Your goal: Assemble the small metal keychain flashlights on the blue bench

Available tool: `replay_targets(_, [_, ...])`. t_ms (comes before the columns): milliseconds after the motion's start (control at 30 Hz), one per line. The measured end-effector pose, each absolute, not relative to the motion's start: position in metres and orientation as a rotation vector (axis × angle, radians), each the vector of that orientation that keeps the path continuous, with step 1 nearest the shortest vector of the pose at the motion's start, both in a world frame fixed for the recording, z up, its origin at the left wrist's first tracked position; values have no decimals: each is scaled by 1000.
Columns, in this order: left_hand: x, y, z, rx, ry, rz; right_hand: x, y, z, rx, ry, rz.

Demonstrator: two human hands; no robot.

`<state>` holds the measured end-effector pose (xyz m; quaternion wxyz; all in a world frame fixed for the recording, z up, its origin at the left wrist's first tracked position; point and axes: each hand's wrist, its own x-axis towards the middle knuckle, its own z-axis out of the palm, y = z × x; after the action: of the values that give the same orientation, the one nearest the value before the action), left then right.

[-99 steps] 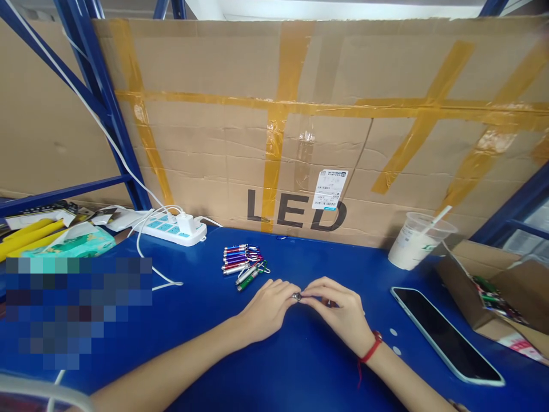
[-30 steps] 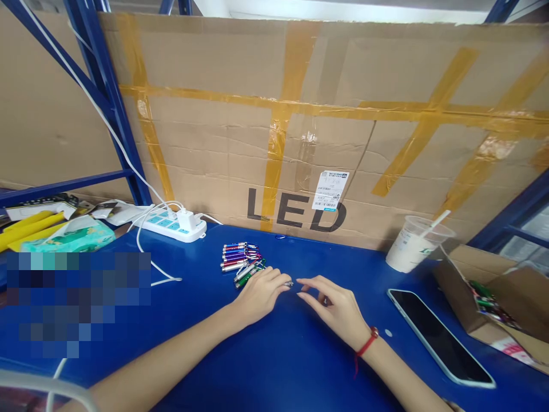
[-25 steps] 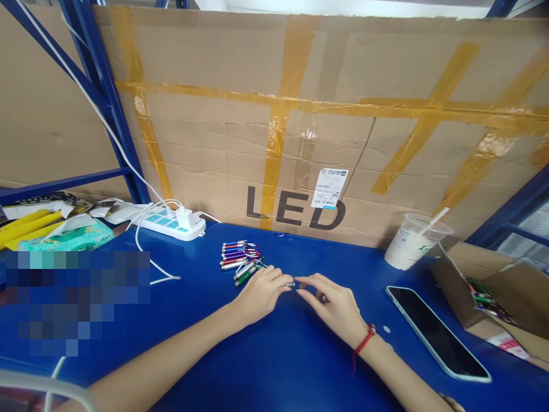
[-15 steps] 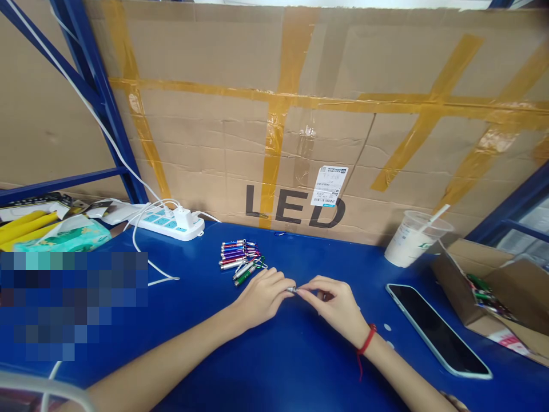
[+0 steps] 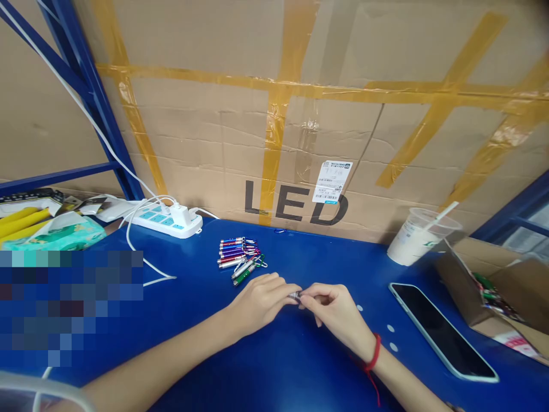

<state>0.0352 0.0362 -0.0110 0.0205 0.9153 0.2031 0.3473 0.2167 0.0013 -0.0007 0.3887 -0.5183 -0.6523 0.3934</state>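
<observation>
My left hand point(image 5: 263, 303) is closed around a small silvery metal cylinder point(image 5: 295, 296), of which only a short end shows between its fingertips. Pinched against that end are the thumb and fingers of my right hand point(image 5: 337, 312); the two hands almost meet over the blue table. Just beyond the left hand lies a row of keychain penlights point(image 5: 234, 254) in red, blue, purple, silver and green, with small carabiner clips at their right ends. Most of the held piece is covered by fingers.
A white power strip point(image 5: 182, 230) with a plugged-in adapter sits at the back left. On the right are a phone point(image 5: 444, 332), a plastic cup with a straw point(image 5: 409, 243) and an open cardboard box point(image 5: 461, 289) holding penlights. A large cardboard sheet point(image 5: 193, 149) stands behind.
Both hands have shifted slightly down in the picture. The right fingers have closed in nearer to the left fingertips at the silvery piece. The view has tilted a little.
</observation>
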Motion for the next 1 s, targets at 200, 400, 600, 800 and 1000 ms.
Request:
replay_targets(200, [32,41,-11,3214,470,978,213,4,-11,-1343,-1789,934])
replay_targets(400, [31,44,-13,3124,577,1027,214,5,-17,-1219,-1878,721])
replay_targets(600, [31,45,-18,2971,605,983,220,4,-19,-1107,-2072,387])
replay_targets(800, [32,43,-20,2923,626,974,219,3,-18,-1067,-2106,314])
replay_targets(1000, [34,40,-21,2848,665,1007,220,1,-14,-1052,-2144,216])
